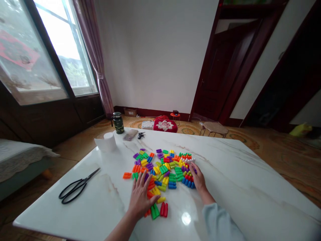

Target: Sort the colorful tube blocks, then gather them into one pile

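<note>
Bullet-shaped plastic building blocks [164,169] in many colours lie in a loose spread on the white marbled table [238,174]. Over the near left part of that spread my left hand [141,195] is palm down, its fingers apart and touching blocks, with nothing gripped. My right hand [199,179] is at the right edge, its fingers closed on a purple block [195,170], which they partly cover. Beside those fingers stands a tight cluster of blocks sorted in coloured rows, with blue blocks [188,182] nearest me. A red block [164,210] and a green block [154,211] lie at the near edge.
Black-handled scissors [75,189] lie on the table's left. Farther back are a white paper roll [109,142], a dark green flask [118,123], a blurred-out item [130,135] and a small dark object with keys [141,135]. A stool [214,128] stands beyond the table.
</note>
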Tool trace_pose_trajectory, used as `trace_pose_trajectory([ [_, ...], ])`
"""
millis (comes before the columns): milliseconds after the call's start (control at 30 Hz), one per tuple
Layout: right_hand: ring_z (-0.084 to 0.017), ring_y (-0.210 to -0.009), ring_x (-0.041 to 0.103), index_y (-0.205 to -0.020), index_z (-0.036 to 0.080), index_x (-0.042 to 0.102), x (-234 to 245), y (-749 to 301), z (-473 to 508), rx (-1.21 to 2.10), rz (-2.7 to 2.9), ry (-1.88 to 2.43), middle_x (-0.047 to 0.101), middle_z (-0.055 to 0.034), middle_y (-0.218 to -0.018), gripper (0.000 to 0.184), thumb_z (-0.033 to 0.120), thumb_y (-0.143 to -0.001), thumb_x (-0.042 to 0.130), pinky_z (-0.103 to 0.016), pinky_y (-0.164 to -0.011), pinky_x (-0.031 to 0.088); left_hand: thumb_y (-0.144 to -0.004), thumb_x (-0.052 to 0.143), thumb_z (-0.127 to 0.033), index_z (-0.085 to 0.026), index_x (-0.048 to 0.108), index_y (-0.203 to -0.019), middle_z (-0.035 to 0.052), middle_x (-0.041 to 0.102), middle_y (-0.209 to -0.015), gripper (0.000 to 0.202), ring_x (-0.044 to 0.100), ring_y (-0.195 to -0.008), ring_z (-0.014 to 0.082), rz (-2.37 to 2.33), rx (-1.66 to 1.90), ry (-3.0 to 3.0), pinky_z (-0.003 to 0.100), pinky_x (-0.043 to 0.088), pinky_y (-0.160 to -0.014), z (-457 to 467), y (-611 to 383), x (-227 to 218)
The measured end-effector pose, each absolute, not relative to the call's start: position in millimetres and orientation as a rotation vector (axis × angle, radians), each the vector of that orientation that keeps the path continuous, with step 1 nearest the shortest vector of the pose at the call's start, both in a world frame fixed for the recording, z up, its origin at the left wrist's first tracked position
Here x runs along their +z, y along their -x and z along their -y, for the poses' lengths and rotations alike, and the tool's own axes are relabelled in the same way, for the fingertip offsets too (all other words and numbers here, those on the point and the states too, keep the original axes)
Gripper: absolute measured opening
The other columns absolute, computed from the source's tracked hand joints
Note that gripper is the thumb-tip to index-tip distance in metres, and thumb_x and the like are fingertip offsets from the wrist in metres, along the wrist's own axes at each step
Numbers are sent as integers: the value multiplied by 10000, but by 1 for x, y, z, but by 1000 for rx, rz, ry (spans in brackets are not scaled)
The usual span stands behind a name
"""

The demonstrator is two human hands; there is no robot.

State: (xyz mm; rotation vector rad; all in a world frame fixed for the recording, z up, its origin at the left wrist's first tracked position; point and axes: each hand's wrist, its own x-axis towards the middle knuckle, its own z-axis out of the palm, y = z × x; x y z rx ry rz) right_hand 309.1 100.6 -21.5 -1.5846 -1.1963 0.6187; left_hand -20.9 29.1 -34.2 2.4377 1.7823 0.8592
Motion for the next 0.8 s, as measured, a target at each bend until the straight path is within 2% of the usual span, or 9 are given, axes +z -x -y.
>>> trace_pose_trajectory([
  [133,-283,-1174,582,-1157,171,669,-19,-250,-101,532,1188,1444,659,-132,-1223,614,637,-775,549,-434,-1044,431,-761,604,-677,-283,379,-1486,85,296,-1589,856,285,-1439,362,-1762,814,-2467,595,230,-1163,-28,21,-31],
  [300,-281,-1145,600,-1158,165,671,1,-178,-104,632,1351,1409,670,-146,-1193,581,618,-865,455,-454,-1026,450,-762,586,-693,-234,374,-1489,117,312,-1578,885,308,-1428,370,-1785,789,-2472,590,263,-1149,-27,21,-32],
  [367,-278,-1185,581,-1172,186,672,13,-156,-101,659,1526,1344,662,-135,-1222,543,599,-881,473,-457,-1051,428,-759,579,-704,-198,381,-1484,135,325,-1569,907,318,-1423,373,-1783,785,-2479,587,272,-1146,-28,22,-34],
  [500,-241,-1145,609,-1238,223,640,38,-156,-104,786,1829,1090,651,-96,-1257,469,528,-905,512,-408,-979,486,-764,568,-707,-188,379,-1482,132,320,-1572,906,312,-1428,367,-1777,790,-2481,585,260,-1154,-28,21,-33],
  [567,-239,-1153,592,-1159,223,682,48,-182,-117,604,1795,1127,660,-93,-1223,401,490,-908,520,-411,-1016,456,-773,565,-699,-201,371,-1485,124,316,-1575,891,311,-1430,363,-1770,786,-2475,592,250,-1158,-27,20,-31],
  [633,-269,-1204,542,-1105,197,708,52,-218,-137,308,1683,1395,643,-128,-1222,369,445,-895,534,-441,-1069,394,-770,573,-691,-207,366,-1489,122,306,-1580,890,311,-1430,365,-1764,780,-2466,600,249,-1156,-26,20,-29],
  [700,-340,-1315,426,-1217,194,665,50,-255,-157,146,1663,1764,520,-155,-1388,482,454,-812,642,-487,-1083,348,-764,590,-677,-214,357,-1493,120,291,-1586,895,308,-1430,370,-1758,775,-2463,607,249,-1154,-26,20,-29],
  [767,-401,-1381,314,-1374,250,548,43,-283,-172,210,1780,2040,352,-140,-1529,725,468,-710,743,-519,-1065,336,-769,602,-645,-225,342,-1500,112,279,-1592,882,298,-1435,369,-1755,773,-2468,607,247,-1156,-26,21,-30],
  [800,-406,-1386,302,-1418,267,496,38,-292,-176,277,1884,2098,304,-134,-1555,821,463,-672,776,-503,-1062,335,-774,606,-624,-231,334,-1504,107,274,-1594,873,292,-1439,366,-1754,774,-2472,604,247,-1157,-26,21,-30],
])
